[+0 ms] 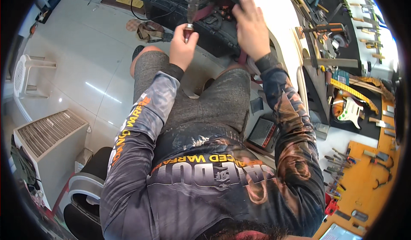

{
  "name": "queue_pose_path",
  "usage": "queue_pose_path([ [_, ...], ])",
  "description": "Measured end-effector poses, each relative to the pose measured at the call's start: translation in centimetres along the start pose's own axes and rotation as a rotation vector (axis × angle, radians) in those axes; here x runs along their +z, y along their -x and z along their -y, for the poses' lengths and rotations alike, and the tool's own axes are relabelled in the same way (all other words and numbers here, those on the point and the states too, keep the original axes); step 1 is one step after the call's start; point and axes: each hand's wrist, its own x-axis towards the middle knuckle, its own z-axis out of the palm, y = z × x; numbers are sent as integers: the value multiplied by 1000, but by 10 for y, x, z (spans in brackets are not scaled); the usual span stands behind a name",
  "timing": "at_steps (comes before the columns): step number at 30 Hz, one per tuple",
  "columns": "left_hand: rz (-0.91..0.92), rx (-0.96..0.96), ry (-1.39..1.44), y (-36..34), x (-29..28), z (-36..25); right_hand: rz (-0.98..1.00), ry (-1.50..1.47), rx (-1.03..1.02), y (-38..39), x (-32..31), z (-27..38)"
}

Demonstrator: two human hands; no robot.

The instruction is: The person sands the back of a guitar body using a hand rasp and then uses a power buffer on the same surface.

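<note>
I sit with my grey-shorted knees below me. My left hand [183, 47] is closed around the dark red handle of a tool [188, 29] with a metal ferrule; its grey shaft runs upward, blurred. My right hand [252, 25] reaches forward, fingers curled, over an open black case [214, 30] on the floor, right beside the edge of a pale wooden board [274, 13]. A maroon strap [203, 13] lies in the case between my hands. What my right hand's fingers grip, if anything, is hidden.
The white tiled floor [85, 68] holds a white plastic stool [25, 73], a slatted white unit [47, 137] and a sandal [150, 30]. A small amplifier [263, 133] sits by my right leg. At right are an electric guitar [349, 109] and an orange tool board [364, 175].
</note>
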Motion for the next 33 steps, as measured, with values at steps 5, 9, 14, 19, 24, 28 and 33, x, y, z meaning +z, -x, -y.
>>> queue_pose_path([
  [5, -41, -52, -19, -1, -16, -3, 129, -325, -121, 51, -49, -7],
  [9, -16, -81, 20, 7, -27, -23, 1, -71, 482, 98, -68, -64],
  [14, -59, -34, 73, 4, -39, -28, 274, 404, 213, 77, -20, -104],
  [19, -151, 17, 61, -5, -53, -13, -32, -306, 101, -68, 36, 46],
  [24, -228, 7, 22, -8, -62, -8, -23, -434, -163, -79, 44, 103],
  [28, -292, 31, 24, -4, -78, -13, -142, -349, 97, -53, 5, 50],
  [33, -299, -6, 48, -7, -73, -30, -314, 136, 350, 11, 15, -78],
])
